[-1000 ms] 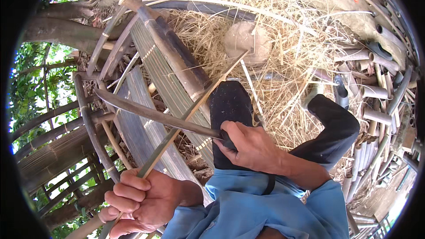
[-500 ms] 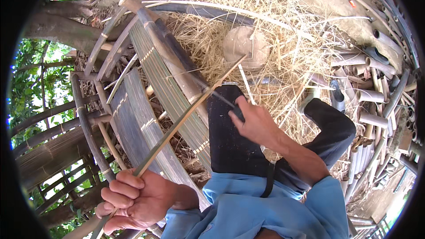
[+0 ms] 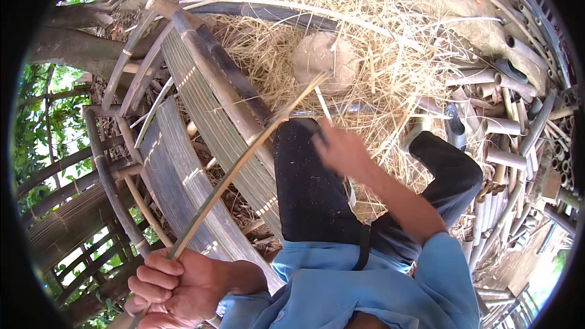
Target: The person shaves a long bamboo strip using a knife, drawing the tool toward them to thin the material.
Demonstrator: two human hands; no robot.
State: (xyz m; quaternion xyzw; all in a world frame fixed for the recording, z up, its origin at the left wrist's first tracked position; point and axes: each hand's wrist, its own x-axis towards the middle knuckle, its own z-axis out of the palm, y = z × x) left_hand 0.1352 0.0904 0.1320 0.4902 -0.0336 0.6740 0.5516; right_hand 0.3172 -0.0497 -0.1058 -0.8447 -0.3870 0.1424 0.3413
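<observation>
Bamboo strip (image 3: 244, 164) runs from left hand (image 3: 173, 286) toward right hand (image 3: 341, 149).

bamboo strip (image 3: 244, 164): pale yellow-green | trousers (image 3: 311, 189): black | shirt (image 3: 359, 286): light blue | straw (image 3: 390, 55): dry tan | woven mat (image 3: 177, 176): grey-green, ribbed

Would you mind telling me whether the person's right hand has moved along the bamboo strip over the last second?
Yes. The right hand has slid up the bamboo strip, away from the left hand and toward the round stone in the straw.
</observation>
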